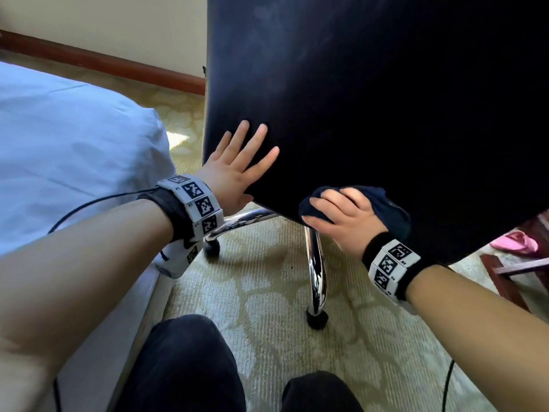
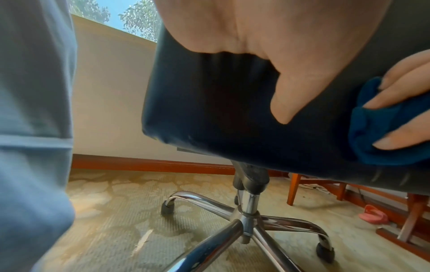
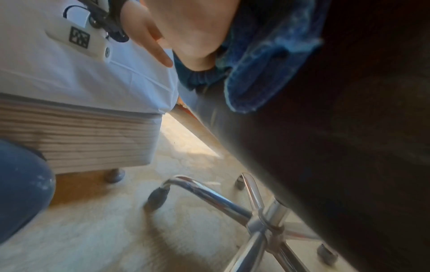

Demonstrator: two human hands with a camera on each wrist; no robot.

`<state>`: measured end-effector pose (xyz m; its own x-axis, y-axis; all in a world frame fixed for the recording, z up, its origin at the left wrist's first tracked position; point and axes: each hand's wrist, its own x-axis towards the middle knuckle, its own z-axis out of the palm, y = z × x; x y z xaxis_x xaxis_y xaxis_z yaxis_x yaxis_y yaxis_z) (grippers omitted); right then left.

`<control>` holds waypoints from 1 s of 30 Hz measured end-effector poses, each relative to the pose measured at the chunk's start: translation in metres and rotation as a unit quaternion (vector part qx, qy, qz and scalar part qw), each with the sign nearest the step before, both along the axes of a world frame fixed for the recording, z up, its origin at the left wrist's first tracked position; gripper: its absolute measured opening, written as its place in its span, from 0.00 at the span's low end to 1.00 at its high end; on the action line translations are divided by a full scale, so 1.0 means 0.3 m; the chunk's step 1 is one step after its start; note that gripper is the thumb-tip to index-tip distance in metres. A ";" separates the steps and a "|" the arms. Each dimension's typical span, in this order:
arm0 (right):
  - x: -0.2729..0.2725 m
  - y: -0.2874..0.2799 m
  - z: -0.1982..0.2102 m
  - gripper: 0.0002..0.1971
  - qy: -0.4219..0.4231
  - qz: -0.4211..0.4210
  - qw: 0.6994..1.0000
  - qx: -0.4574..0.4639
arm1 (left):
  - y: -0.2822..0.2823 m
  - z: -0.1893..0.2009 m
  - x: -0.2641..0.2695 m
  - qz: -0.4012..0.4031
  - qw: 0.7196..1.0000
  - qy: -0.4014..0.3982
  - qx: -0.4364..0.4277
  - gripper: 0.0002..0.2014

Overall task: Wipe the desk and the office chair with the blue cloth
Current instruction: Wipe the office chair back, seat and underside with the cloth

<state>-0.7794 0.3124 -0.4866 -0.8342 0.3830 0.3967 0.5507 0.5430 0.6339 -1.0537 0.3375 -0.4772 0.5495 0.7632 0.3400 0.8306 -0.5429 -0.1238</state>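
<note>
The black office chair's back (image 1: 371, 93) fills the upper right of the head view. My left hand (image 1: 237, 162) lies flat against its lower left part, fingers spread and straight. My right hand (image 1: 341, 215) presses the bunched blue cloth (image 1: 389, 209) against the chair's bottom edge, fingers curled over it. In the left wrist view the blue cloth (image 2: 377, 132) shows at the right under the right hand's fingers (image 2: 400, 99), on the dark chair (image 2: 221, 103). In the right wrist view the blue cloth (image 3: 267, 60) sits crumpled between my palm and the chair (image 3: 337, 138). The desk is not in view.
A bed with a pale sheet (image 1: 65, 150) stands close on the left. The chair's chrome star base and castors (image 1: 316, 281) sit on patterned carpet below my hands. A wooden chair leg (image 2: 293, 189) and a pink slipper (image 1: 515, 243) are at the right. My dark-trousered knees (image 1: 184, 367) are low in front.
</note>
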 end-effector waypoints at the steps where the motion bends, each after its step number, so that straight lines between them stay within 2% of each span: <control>1: 0.005 0.000 0.002 0.19 -0.005 0.012 1.000 -0.006 | -0.003 -0.001 0.006 -0.001 1.000 -0.003 -0.008 0.50; 4: -0.012 -0.007 0.052 0.18 0.031 0.040 0.999 -0.012 | -0.011 -0.017 0.032 0.014 0.999 -0.024 -0.017 0.51; 7: -0.050 0.007 0.087 0.20 0.122 -0.004 0.992 0.043 | -0.008 -0.036 0.050 0.023 0.999 -0.032 -0.018 0.52; 9: -0.062 0.008 0.048 0.24 0.151 -0.037 0.985 0.072 | -0.007 -0.035 0.052 0.016 0.999 -0.037 -0.012 0.53; 12: -0.052 -0.010 -0.068 0.29 0.137 -0.070 0.985 0.073 | -0.001 -0.044 0.047 -0.004 0.999 -0.051 -0.007 0.51; 15: -0.039 -0.026 -0.125 0.30 0.119 -0.085 0.988 0.049 | 0.001 -0.046 0.050 -0.007 0.999 -0.051 -0.014 0.50; 17: -0.016 -0.033 -0.142 0.27 0.085 -0.058 0.994 0.027 | 0.003 -0.043 0.056 -0.005 0.999 -0.043 -0.024 0.51; 22: 0.047 -0.042 -0.141 0.10 -0.027 0.015 0.997 -0.065 | -0.004 -0.027 0.071 0.005 0.998 -0.028 -0.061 0.51; 25: 0.027 -0.059 -0.100 0.13 0.016 0.035 0.995 -0.094 | -0.018 -0.018 0.075 -0.003 0.998 -0.033 -0.061 0.51; 27: -0.008 -0.054 -0.059 0.15 0.061 0.046 0.995 -0.070 | -0.027 -0.017 0.075 0.001 0.998 -0.030 -0.062 0.50; 30: -0.021 -0.023 -0.035 0.16 0.069 0.013 0.997 -0.031 | -0.043 0.005 0.080 0.005 0.997 -0.004 -0.078 0.50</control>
<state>-0.7857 0.3055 -0.4972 -0.7838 0.3895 0.4836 0.6150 0.5947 0.5178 -1.0296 0.3245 -0.4757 0.5391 0.8125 0.2219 0.8368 -0.5466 -0.0317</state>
